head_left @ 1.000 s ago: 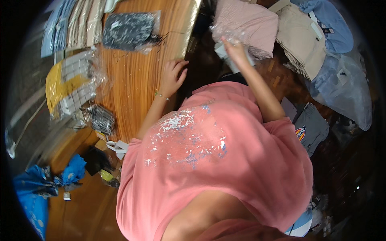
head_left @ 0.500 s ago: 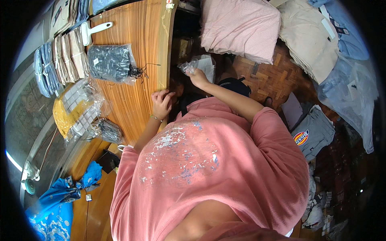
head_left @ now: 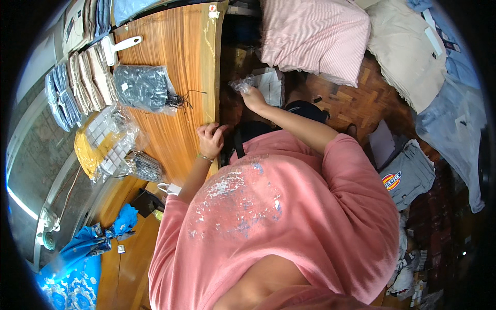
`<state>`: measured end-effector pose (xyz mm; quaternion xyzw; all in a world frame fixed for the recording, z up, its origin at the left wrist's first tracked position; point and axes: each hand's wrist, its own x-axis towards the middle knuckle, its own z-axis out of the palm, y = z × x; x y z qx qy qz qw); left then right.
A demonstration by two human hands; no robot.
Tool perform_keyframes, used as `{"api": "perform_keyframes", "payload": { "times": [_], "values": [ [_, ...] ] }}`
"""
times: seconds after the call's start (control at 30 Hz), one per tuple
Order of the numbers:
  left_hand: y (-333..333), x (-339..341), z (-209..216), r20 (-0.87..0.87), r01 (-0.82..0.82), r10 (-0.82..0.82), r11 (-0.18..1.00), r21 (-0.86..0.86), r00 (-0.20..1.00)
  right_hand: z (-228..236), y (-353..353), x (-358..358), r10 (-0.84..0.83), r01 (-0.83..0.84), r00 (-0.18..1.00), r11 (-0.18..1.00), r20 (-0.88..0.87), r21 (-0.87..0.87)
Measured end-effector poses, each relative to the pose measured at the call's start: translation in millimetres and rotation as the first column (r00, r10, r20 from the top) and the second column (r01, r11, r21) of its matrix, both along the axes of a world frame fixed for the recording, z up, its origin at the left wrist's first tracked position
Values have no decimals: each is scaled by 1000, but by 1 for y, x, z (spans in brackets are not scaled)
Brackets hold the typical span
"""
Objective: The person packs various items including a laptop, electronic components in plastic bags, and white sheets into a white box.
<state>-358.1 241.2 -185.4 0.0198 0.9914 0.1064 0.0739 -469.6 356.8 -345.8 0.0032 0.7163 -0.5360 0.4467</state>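
Note:
My right hand (head_left: 253,99) is closed on a crumpled clear plastic bag (head_left: 241,84), held low beyond the table's right edge. Close to that bag lies a stack of white sheets or cards (head_left: 269,85), apparently in clear plastic; I cannot tell whether the two are joined. My left hand (head_left: 210,140) rests at the edge of the wood-grain table (head_left: 186,46), its fingers loosely bent and somewhat apart, with nothing seen in them. On the tabletop beyond it lies a clear bag of small dark items (head_left: 140,87) with black strings trailing out.
Folded garments in bundles (head_left: 82,82), a white scraper-like tool (head_left: 121,45), a yellow and white plastic pack (head_left: 106,142) and a smaller dark pack (head_left: 144,166) line the table's left side. Piled striped fabric (head_left: 315,39) and beige fabric (head_left: 405,51) stand at the far right.
The view has shifted slightly. My left hand stays at the table edge, its fingers now turned more over to the right. My right hand keeps its hold on the plastic bag.

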Motion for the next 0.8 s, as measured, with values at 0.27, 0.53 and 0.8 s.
{"api": "perform_keyframes", "payload": {
  "times": [0.27,0.53,0.8],
  "values": [
    [-3,1,-1,27,11,-11,1000,-9,1000,20,-81,-9,15,1,997,977,72,-213],
    [-7,1,-4,20,49,-48,998,-26,999,-24,-131,-41,37,-117,977,915,-209,-386],
    [-8,2,-3,32,46,-45,999,-27,998,-42,-155,-35,21,-92,973,950,-231,-300]
  ]
}}
